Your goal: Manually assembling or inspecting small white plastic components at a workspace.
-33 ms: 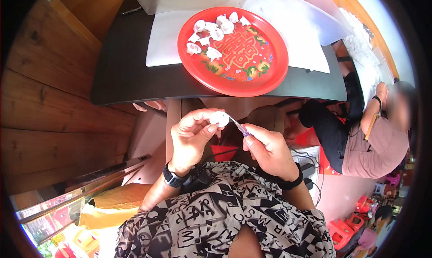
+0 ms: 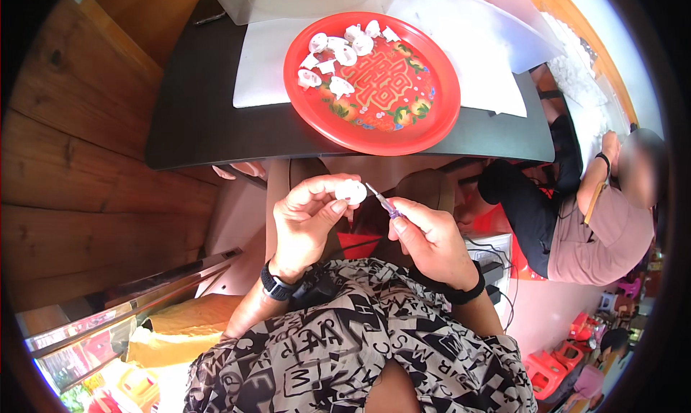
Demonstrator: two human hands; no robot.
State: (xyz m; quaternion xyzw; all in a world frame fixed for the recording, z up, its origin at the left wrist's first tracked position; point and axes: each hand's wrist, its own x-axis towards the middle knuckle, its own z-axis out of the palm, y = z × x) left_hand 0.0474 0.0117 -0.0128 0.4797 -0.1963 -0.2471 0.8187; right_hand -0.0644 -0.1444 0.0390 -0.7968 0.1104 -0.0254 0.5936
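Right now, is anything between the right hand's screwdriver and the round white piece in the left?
Nothing visible is. The right hand holds the purple-handled screwdriver with its tip beside the edge of the round white plastic piece in the left hand; whether they touch is unclear. The red tray lies beyond both hands.

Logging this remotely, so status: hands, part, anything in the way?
Left hand pinching white part. Right hand gripping screwdriver, tip beside part, contact unclear. Nothing seen blocking; red tray beyond, on table.
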